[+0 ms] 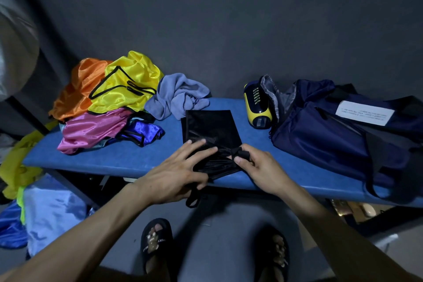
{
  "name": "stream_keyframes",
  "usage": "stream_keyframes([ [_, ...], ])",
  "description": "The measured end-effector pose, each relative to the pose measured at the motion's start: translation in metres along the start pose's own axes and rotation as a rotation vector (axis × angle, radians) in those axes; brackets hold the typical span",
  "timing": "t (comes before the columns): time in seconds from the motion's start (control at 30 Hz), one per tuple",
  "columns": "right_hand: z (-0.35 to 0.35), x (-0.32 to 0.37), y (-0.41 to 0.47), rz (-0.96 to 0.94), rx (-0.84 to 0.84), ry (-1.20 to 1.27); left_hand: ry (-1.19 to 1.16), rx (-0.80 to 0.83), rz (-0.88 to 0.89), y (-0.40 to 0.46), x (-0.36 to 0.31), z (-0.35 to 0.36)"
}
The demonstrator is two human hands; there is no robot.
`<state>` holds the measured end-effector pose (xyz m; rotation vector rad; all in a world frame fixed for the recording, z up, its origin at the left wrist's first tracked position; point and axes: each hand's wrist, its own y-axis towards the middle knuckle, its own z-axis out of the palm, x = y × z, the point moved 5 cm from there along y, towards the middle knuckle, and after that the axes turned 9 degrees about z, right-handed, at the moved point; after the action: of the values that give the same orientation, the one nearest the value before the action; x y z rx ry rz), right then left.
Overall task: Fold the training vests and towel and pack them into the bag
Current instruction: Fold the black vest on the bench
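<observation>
A black vest [211, 130] lies partly folded, flat at its far end and bunched at its near end, left of the navy bag [329, 135]. Further left of the bag sits a crumpled grey-blue towel [178, 96]. Beyond it, furthest from the bag, are heaped yellow [128, 84], orange [75, 89], pink [91, 128] and blue vests [146, 133]. The bag lies slumped, its mouth open.
</observation>
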<state>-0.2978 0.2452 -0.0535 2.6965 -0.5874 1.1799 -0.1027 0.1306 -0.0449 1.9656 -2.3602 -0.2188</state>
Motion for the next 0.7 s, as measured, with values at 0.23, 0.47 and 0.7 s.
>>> stream_keyframes([
  [0.23, -0.001, 0.000, 0.003, 0.058, 0.010, 0.057, -0.633, -0.231, -0.209, -0.007, 0.013, 0.004],
  [0.47, 0.001, -0.004, 0.028, 0.189, -0.061, 0.210, -0.893, -0.487, -0.651, -0.001, 0.031, 0.013],
  [0.7, 0.005, -0.001, 0.029, 0.224, -0.257, 0.208, -0.647, -0.634, -0.936, 0.006, 0.045, 0.014],
])
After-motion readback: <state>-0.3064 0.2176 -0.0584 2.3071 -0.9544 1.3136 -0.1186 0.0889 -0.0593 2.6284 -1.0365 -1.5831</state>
